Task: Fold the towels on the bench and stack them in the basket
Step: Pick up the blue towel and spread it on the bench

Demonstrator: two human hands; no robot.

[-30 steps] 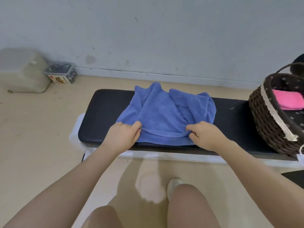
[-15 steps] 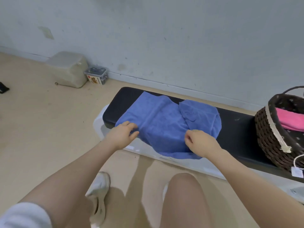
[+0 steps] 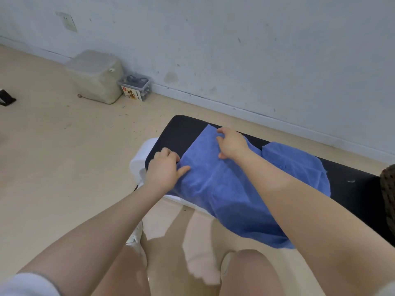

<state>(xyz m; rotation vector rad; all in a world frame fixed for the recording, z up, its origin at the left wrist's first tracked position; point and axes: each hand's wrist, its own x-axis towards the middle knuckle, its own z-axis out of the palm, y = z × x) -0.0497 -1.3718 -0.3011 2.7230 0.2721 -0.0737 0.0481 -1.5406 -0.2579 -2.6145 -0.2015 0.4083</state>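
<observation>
- Right now a blue towel [image 3: 224,189] lies spread across the left part of the black tabletop [image 3: 177,129], its near edge hanging over the front edge toward the person's knees.
- On the towel's right side a folded-over flap sits near the back edge of the tabletop.
- At the towel's left near corner, the left hand [image 3: 164,169] has its fingers curled at the cloth's edge and its thumb lying on top of the cloth, pinching that corner.
- Farther back, the right hand [image 3: 232,144] rests on the towel by its far left corner, fingers bent onto the cloth; whether they pinch it or only press it I cannot tell.
- Only a sliver of the woven basket [image 3: 388,189] shows, at the tabletop's right end.
- On the floor by the wall stand a beige container [image 3: 96,75] and, just beside it, a small clear box [image 3: 135,86].
</observation>
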